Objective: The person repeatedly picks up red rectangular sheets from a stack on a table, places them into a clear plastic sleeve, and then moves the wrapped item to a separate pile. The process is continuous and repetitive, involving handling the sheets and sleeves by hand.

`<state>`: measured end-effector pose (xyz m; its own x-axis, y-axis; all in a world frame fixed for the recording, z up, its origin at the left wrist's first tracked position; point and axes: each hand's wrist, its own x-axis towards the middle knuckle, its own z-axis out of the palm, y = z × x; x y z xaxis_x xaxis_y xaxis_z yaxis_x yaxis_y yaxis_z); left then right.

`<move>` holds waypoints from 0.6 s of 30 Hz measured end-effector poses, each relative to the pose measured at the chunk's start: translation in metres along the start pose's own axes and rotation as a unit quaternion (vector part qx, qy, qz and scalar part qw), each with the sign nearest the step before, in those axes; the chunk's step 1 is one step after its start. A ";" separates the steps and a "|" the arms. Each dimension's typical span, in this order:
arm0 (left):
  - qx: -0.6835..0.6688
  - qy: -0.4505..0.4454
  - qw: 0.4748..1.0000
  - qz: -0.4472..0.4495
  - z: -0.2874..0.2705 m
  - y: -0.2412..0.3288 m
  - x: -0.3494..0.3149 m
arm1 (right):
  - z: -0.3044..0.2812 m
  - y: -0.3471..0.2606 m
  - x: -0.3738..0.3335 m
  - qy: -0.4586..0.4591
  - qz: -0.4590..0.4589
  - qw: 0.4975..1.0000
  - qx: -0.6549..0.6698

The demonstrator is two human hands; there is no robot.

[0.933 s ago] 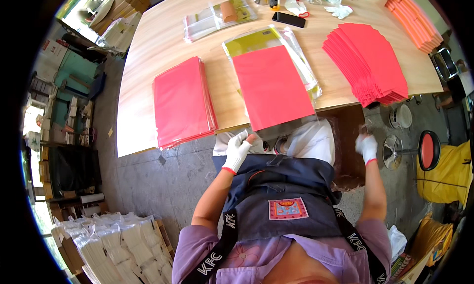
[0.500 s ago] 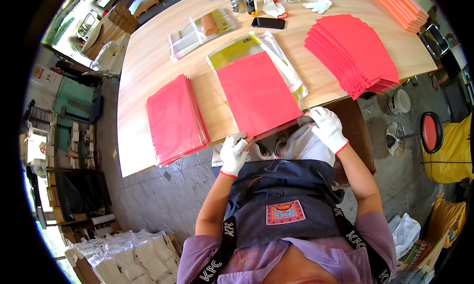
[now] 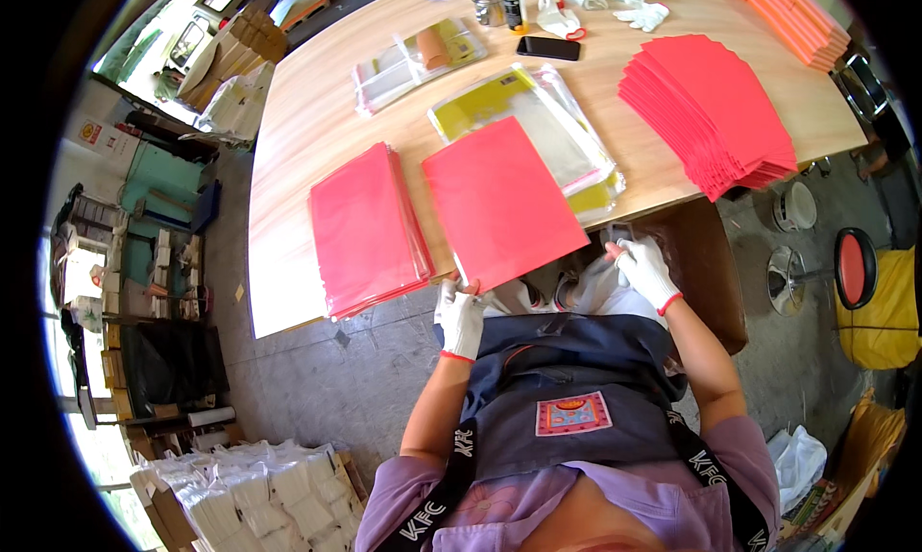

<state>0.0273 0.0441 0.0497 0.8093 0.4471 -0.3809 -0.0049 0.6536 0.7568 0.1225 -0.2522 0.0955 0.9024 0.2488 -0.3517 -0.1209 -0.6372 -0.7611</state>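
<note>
A red sheet in a clear plastic sleeve [image 3: 509, 202] lies tilted across the table's near edge, its near end sticking out toward me. My left hand [image 3: 461, 320], in a white glove with bare fingertips, is closed on its near left corner. My right hand [image 3: 645, 267], gloved the same way, is closed just off the near right corner, pinching what looks like a clear plastic strip [image 3: 618, 232]. Left of the sheet lies a stack of sleeved red sheets [image 3: 370, 228]. Beyond it is a pile of clear bags with olive-green printing [image 3: 514, 115].
Red sheets [image 3: 711, 110] lie fanned at the right of the wooden table [image 3: 298, 120]. Farther back are another bundle of bags [image 3: 408, 67], a black phone [image 3: 548, 48], a jar [image 3: 514, 10] and red-handled scissors [image 3: 567, 24]. A brown seat [image 3: 715, 293] stands under the near edge.
The red sheet has shifted left off the bag pile, toward the sleeved stack. My right hand has come away from its corner with the clear strip; my left hand still grips its corner.
</note>
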 end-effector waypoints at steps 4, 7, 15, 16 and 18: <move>0.062 -0.099 0.993 0.002 0.025 0.038 -0.010 | 0.037 -0.016 0.011 -0.041 0.035 0.980 0.194; 0.240 -0.113 0.959 0.098 0.029 0.081 -0.019 | 0.081 -0.012 0.023 -0.096 0.004 0.939 0.332; 0.280 0.042 0.884 0.372 -0.057 0.190 -0.005 | 0.167 -0.153 0.052 -0.207 -0.062 0.927 0.306; 0.335 0.086 0.860 0.375 -0.078 0.193 0.010 | 0.170 -0.169 0.053 -0.215 -0.089 0.942 0.241; 0.514 0.164 0.775 0.328 -0.109 0.190 0.025 | 0.178 -0.179 0.056 -0.205 -0.156 0.959 0.115</move>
<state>-0.0176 0.2463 0.1258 0.6360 0.7195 0.2788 0.2546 -0.5367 0.8045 0.1212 0.0053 0.1152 0.6769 0.6971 -0.2362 -0.0027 -0.3185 -0.9479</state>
